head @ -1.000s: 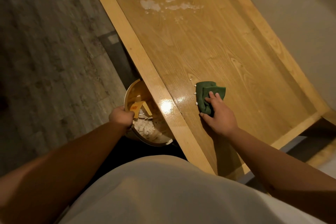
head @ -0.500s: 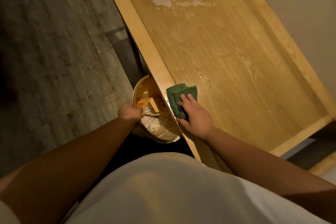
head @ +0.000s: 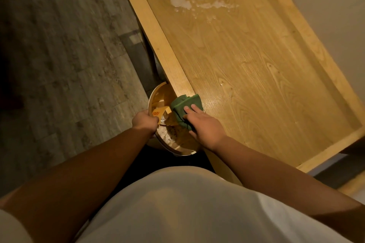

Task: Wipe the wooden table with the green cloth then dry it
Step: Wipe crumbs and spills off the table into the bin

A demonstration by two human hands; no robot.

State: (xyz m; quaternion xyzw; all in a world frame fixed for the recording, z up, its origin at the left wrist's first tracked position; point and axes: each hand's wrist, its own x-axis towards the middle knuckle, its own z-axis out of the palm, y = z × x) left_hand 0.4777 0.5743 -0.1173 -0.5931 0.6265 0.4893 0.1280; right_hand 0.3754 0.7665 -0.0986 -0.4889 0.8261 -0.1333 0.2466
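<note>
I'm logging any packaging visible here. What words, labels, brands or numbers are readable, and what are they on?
Red printing on the yellow wrapper inside the metal bowl: too small and blurred to read.
No text shows on the green cloth, the wooden table or the shirt.

Left hand fisted, gripping, arm in from 7 o'clock; right hand flat, fingers extended toward 11 o'clock, pressing down.
</note>
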